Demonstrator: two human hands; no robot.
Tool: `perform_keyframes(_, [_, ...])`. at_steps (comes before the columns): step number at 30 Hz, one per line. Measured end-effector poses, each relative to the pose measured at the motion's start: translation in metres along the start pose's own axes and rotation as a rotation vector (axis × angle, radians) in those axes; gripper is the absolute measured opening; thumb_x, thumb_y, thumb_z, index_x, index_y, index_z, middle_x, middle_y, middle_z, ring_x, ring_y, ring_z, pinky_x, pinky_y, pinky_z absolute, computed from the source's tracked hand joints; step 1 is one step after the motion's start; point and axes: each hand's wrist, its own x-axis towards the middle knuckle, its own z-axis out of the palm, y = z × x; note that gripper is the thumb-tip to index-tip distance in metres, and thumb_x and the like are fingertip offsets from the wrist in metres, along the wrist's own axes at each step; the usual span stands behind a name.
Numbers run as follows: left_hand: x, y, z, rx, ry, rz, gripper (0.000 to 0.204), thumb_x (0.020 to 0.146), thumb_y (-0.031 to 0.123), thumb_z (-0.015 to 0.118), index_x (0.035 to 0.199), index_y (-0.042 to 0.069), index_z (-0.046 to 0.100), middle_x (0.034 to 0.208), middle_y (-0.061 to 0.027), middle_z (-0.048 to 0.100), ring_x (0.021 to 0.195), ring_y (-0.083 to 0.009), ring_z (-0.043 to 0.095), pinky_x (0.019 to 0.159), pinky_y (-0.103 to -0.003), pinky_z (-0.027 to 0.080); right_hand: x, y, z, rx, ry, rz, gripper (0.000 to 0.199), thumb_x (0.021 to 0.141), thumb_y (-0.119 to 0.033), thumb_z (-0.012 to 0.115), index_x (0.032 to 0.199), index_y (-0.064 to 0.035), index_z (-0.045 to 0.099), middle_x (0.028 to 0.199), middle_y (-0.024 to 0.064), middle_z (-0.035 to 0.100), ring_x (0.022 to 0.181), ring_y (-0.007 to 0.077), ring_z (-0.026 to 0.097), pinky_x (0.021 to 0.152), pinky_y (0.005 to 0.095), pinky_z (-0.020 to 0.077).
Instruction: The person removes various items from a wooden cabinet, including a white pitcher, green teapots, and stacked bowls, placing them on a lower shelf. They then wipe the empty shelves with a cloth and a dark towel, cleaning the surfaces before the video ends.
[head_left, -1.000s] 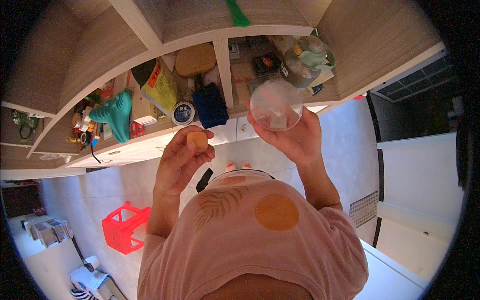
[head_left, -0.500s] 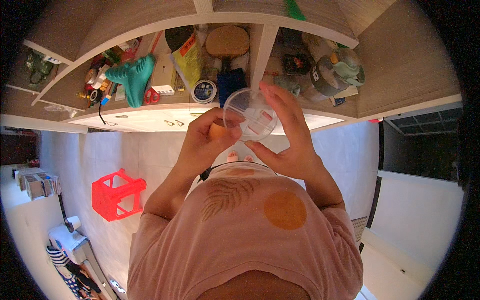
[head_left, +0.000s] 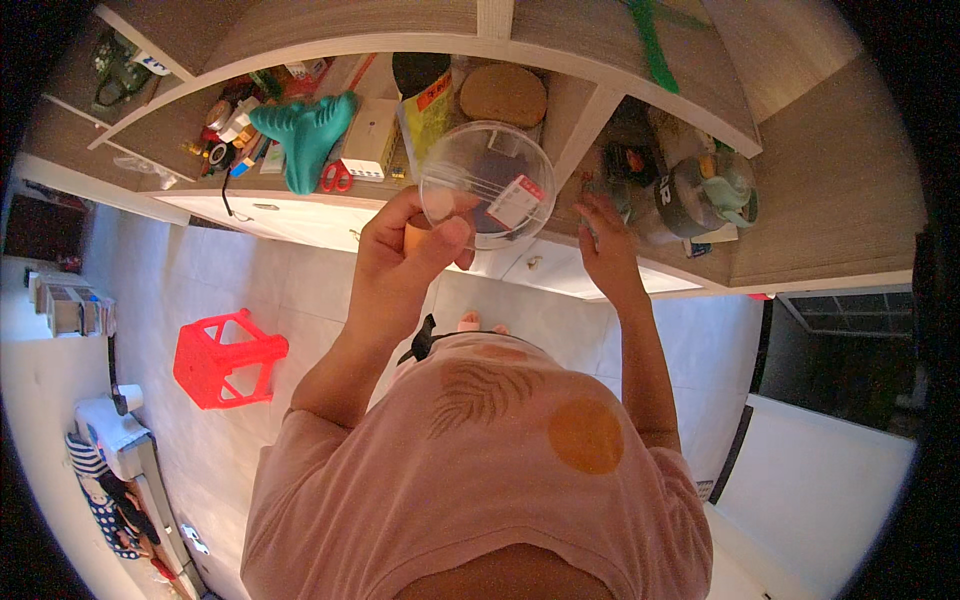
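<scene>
Nearest the camera, below the chest of the pink shirt (head_left: 490, 450), the clear round container (head_left: 487, 170) has passed from one side to the other: held in the right hand (head_left: 608, 245) a second ago and between both hands half a second ago, it is now in the left hand (head_left: 400, 265) alone. The left hand is closed, thumb against the container's lower left rim, with a small orange piece (head_left: 414, 237) tucked behind the thumb. The right hand stands apart at the shelf edge, fingers loosely spread, nothing visible in its grip; whether its fingertips touch anything on the shelf cannot be told. The transfer leaves one hand loaded and the other apparently free.

Beyond the hands, the shelf (head_left: 572, 205) carries, from left to right, a teal lobed object (head_left: 308, 140), red-handled scissors (head_left: 337, 177), a pale box (head_left: 371, 140), a yellow pouch (head_left: 430, 118) and a tan paddle (head_left: 503, 95); past an upright divider stands a clear jar with a pale green lid (head_left: 690, 195). White drawer fronts (head_left: 300, 225) lie beneath. Farther off, a red stool (head_left: 228, 360) rests on the grey tiled floor (head_left: 315, 285).
</scene>
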Motion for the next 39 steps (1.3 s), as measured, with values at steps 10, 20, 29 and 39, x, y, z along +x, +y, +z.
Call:
perform_keyframes(10, [0.004,-0.003,-0.006,0.417,0.072,0.316,0.026,0.075,0.004,0.063,0.1,0.002,0.059,0.079,-0.0058,0.057,0.065,-0.0126,0.051,0.058,-0.024,0.043,-0.002,0.014,0.011,-0.206,-0.088,0.04,0.029,0.078,-0.005,0.051,0.106,-0.0085,0.056,0.107,0.0146,0.056,0.105,0.0327,0.049,0.09,0.042,0.0379])
perform_keyframes(20, [0.031,-0.02,-0.017,1.129,-0.02,1.043,0.035,0.059,0.002,0.073,0.092,0.01,0.065,0.078,-0.0026,0.055,0.062,-0.0146,0.049,0.052,-0.027,0.037,0.021,-0.087,-0.05,1.562,-0.223,0.363,0.037,0.086,-0.022,0.053,0.116,-0.0033,0.045,0.106,0.013,0.057,0.09,0.0241,0.059,0.079,0.035,0.0483])
perform_keyframes(29, [0.019,-0.05,-0.015,0.992,-0.078,0.727,0.041,0.066,-0.004,0.067,0.104,0.006,0.055,0.079,-0.0042,0.054,0.069,-0.0198,0.051,0.056,-0.029,0.041,0.008,-0.099,-0.051,1.307,-0.089,0.292,0.037,0.083,-0.009,0.057,0.117,-0.0046,0.042,0.101,0.0093,0.057,0.091,0.0167,0.057,0.076,0.0308,0.049])
perform_keyframes(39, [0.008,-0.06,-0.015,0.877,-0.139,0.374,0.039,0.07,-0.003,0.066,0.103,0.003,0.046,0.094,-0.0136,0.054,0.085,-0.0236,0.054,0.072,-0.03,0.045,0.014,-0.084,-0.096,1.146,-0.048,0.205,0.033,0.085,-0.01,0.054,0.116,-0.0017,0.047,0.103,0.0091,0.058,0.089,0.0147,0.057,0.078,0.0282,0.0471])
